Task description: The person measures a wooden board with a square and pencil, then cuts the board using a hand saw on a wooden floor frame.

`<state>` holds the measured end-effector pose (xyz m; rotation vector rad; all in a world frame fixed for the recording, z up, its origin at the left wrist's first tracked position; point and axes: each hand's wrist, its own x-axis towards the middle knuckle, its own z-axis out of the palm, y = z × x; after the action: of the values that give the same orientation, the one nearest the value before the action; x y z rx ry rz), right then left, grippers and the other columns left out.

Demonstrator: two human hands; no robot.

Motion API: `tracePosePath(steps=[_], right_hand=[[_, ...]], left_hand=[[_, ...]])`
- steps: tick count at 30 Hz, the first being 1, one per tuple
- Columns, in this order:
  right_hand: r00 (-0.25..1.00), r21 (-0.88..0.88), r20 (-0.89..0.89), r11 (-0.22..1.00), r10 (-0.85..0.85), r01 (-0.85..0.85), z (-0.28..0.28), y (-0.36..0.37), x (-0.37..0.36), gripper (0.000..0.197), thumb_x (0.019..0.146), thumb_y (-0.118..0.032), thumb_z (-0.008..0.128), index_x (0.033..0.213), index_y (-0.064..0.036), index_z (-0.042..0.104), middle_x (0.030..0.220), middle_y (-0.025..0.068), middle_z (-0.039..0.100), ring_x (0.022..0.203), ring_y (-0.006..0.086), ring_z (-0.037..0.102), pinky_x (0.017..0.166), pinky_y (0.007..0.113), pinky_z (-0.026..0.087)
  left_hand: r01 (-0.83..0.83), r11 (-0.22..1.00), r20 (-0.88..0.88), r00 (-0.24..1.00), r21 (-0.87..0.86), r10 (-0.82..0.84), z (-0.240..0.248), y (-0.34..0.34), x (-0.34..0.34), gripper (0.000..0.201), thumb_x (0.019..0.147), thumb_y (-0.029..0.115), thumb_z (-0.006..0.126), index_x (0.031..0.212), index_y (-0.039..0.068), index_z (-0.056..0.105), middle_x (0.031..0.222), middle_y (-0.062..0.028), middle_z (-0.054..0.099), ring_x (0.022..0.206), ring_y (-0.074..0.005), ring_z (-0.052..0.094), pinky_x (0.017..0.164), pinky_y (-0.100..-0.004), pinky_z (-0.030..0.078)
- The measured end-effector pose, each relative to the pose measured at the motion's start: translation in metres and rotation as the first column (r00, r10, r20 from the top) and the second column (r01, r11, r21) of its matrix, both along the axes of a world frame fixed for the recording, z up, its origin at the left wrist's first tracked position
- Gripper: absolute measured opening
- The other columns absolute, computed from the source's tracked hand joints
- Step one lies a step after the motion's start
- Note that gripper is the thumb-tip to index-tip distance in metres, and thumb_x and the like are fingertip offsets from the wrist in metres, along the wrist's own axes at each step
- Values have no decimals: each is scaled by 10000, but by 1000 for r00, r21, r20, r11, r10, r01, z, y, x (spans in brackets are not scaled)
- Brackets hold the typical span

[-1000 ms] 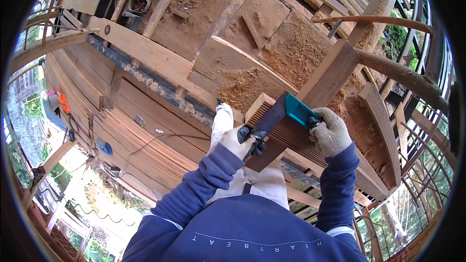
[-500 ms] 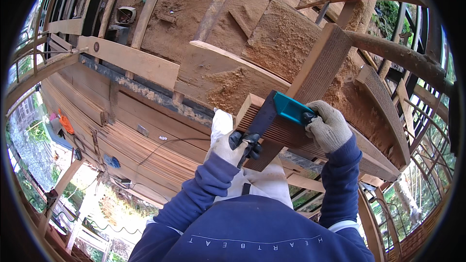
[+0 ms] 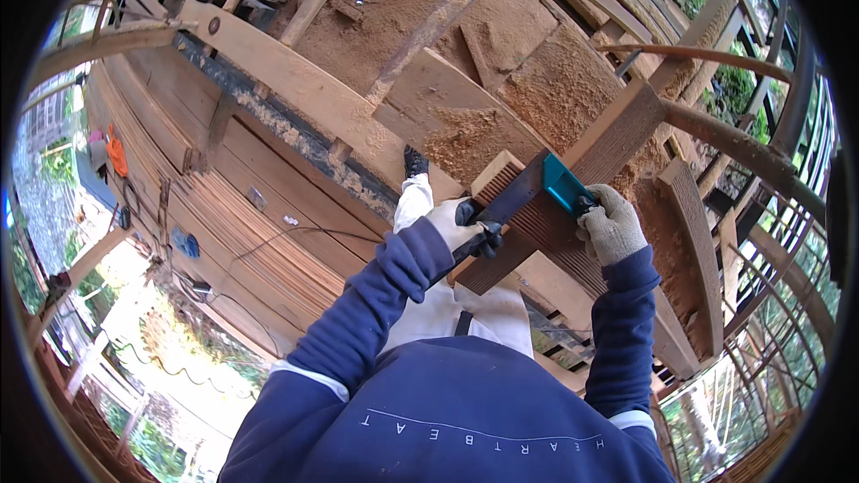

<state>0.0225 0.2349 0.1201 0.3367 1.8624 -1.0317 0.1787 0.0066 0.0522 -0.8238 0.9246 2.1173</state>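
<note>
A grooved brown board (image 3: pixel 577 259) runs from the middle of the view toward the lower right, with its pale cut end (image 3: pixel 495 172) facing far left. An L-shaped carpenter's square (image 3: pixel 562 184), with a teal stock and a dark flat blade, lies over the board near that end. My gloved left hand (image 3: pixel 463 225) is closed around the blade's near end, black fingertips wrapped over it. At the teal stock's right end, my gloved right hand (image 3: pixel 610 225) pinches with bent fingers. Another grooved timber (image 3: pixel 617 130) crosses underneath the board.
Sawdust-covered planks (image 3: pixel 465 125) and a long timber rail (image 3: pixel 286 76) lie beyond my hands. Long stacked boards (image 3: pixel 259 241) cover the left side, with a thin cable (image 3: pixel 335 230) over them. A round pole (image 3: pixel 743 139) and a curved timber (image 3: pixel 693 241) stand at right.
The view has turned, and my hands and the square sit farther right in the picture. Both hands keep their hold, and the square stays near the board's end. My shoe now shows.
</note>
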Motion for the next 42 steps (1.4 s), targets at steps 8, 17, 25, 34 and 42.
tracePosePath(steps=[8,17,25,34,42], right_hand=[[992,51,-22,992,121,-120,7,-13,3,275,934,-71,443,1171,-57,583,649,24,520,432,78,418,371,238,340],[994,90,-22,990,110,-108,-2,-11,5,296,913,-71,453,1184,-102,567,630,15,496,398,78,380,337,247,315],[995,86,-28,992,91,-88,1,-7,10,239,916,-93,465,1130,-110,568,620,14,486,385,86,362,336,263,304],[991,50,-37,991,130,-128,10,-11,11,118,908,-123,494,1002,-101,562,628,26,496,392,99,380,338,264,298],[998,-31,14,998,54,-53,12,-4,3,262,907,-90,503,1143,-59,611,665,27,536,438,101,428,373,256,329]], left_hand=[[63,881,-171,972,-470,-161,-28,6,15,479,834,500,723,978,44,703,842,-107,740,760,-227,717,736,-338,547],[137,654,-96,947,-744,-308,1,14,7,312,924,378,650,924,73,716,778,-74,738,737,-225,710,730,-372,539],[87,838,-176,961,-539,-213,16,5,5,252,962,293,637,972,51,705,791,-72,743,675,-173,706,674,-337,546],[-4,922,-225,970,-388,-90,-12,18,3,235,981,241,614,1033,20,675,766,-92,715,639,-186,683,599,-325,554],[50,957,-66,995,-285,-72,3,14,1,218,982,283,626,1087,92,623,781,-27,659,622,-112,625,534,-267,503]])
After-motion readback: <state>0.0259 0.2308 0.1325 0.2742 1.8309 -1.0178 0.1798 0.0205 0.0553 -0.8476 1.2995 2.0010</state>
